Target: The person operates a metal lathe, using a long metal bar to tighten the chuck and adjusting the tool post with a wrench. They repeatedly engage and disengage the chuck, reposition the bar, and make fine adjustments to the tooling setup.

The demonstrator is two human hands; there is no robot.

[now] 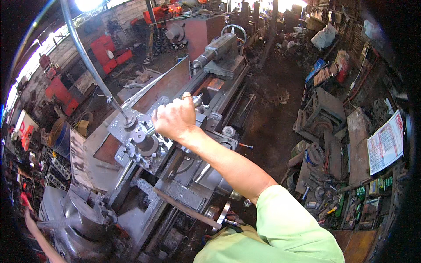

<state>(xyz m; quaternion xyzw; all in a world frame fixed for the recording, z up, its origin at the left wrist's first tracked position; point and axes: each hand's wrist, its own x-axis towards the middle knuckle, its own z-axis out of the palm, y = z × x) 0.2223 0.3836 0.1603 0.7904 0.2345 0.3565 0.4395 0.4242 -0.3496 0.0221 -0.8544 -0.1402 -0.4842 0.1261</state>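
Note:
My right hand (176, 117) is closed round a short metal handle (151, 131) beside the round top of the lathe's tool post (144, 141). Bright metal chips lie about the post and the carriage. Under it, a round bar (126, 173) slants down to the left. At the far left rim my left hand (30, 218) reaches up beside a red object (25, 200), past the lathe's grey rounded headstock (83, 215). That hand is small and dark, so its fingers cannot be made out.
A tall metal rod (90, 63) rises from the carriage. Farther back stands the tailstock (221, 48) with its handwheel (234, 33). A handwheel (224, 212) sits close to my body. Tools and scrap crowd a bench (324, 193) on the right, near a printed sheet (386, 142).

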